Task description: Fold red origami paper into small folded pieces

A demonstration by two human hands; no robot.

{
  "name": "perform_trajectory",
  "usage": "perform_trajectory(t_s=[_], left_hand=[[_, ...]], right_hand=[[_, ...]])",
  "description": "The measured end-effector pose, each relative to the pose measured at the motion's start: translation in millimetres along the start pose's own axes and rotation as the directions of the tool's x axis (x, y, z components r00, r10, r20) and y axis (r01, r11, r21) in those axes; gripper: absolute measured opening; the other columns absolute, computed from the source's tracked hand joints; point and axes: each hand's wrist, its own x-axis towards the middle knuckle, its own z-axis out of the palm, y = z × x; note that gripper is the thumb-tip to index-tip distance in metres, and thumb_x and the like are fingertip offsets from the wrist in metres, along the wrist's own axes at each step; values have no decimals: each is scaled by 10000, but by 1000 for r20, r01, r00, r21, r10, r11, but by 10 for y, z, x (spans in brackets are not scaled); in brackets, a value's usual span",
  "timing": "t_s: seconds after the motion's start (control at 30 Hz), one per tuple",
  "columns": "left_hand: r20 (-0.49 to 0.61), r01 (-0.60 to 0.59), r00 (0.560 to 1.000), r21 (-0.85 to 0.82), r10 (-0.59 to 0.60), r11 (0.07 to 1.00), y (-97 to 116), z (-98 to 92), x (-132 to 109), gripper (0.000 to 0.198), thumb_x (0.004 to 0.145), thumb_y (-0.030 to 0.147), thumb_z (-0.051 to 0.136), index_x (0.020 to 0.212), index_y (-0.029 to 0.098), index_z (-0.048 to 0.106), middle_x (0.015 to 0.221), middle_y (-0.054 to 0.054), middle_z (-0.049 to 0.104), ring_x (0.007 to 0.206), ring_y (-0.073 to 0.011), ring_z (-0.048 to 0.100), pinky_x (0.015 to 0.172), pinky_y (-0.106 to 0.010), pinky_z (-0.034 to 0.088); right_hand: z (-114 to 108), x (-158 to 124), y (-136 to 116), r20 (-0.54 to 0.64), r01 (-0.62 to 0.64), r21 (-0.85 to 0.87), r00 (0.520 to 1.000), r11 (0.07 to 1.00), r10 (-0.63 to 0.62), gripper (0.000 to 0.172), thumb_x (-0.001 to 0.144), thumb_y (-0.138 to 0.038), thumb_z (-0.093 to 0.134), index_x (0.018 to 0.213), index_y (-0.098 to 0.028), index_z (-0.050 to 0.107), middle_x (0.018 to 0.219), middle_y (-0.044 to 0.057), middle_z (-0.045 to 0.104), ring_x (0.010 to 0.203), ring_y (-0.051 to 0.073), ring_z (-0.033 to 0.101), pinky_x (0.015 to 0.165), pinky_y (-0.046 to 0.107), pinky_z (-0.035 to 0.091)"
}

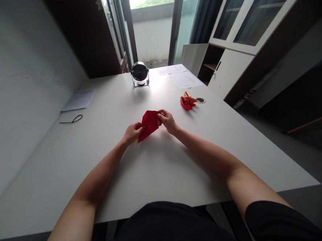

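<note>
A partly folded sheet of red paper point(150, 124) is held up just above the white table, tilted, with a pointed corner at its lower left. My left hand point(132, 132) pinches its left edge between thumb and fingers. At the upper right edge, my right hand point(166, 120) grips the paper the same way, the fingertips partly behind it. To the right lie folded paper pieces: a red origami piece point(186, 104) against an orange one point(190, 97). No hand touches these.
A round black-and-silver device on a stand point(140, 73) stands at the table's back. Printed sheets point(185, 79) lie back right, white papers point(78, 100) at left near a black cable tie point(75, 119). A round cable hole point(201, 100) is beside the origami. The wall borders the left edge.
</note>
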Motion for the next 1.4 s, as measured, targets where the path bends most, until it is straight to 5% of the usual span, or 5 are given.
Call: perform_trajectory(t_s=[0.2,0.67,0.93,1.03,1.4], left_hand=[[-99,9,995,-103,-20,995,-55,-44,53,329,825,476,632,932,166,665,782,-34,704,627,-142,597,558,-235,425],[125,97,990,-282,-64,955,5,-47,4,457,751,533,746,974,140,686,879,-82,749,749,-196,685,652,-280,524],[42,107,994,-358,-99,927,10,-28,11,445,770,525,731,985,137,699,892,-70,735,727,-171,650,641,-258,495],[48,90,996,-382,-78,920,25,-3,5,471,763,527,739,1028,138,704,954,-85,739,781,-185,668,687,-271,509],[65,65,997,-388,-43,919,97,-13,-45,469,847,586,619,951,137,704,869,-57,728,741,-167,640,644,-249,479]], right_hand=[[-2,13,67,-50,85,-145,994,986,-93,132,798,-322,562,817,-195,529,694,-23,582,632,112,532,591,253,461],[-11,-46,29,-51,155,-330,982,931,-181,157,847,-345,553,913,-205,579,707,-12,642,626,133,593,581,265,490],[123,-224,-141,308,432,-364,892,825,-331,236,894,-422,589,969,-209,658,1108,84,669,981,184,637,826,331,555],[130,-219,-115,322,451,-358,882,818,-345,248,916,-423,560,937,-212,690,1230,99,621,994,174,634,845,336,554],[103,-168,-32,339,382,-373,904,846,-260,217,865,-268,548,967,-201,726,956,47,704,799,150,622,755,293,510]])
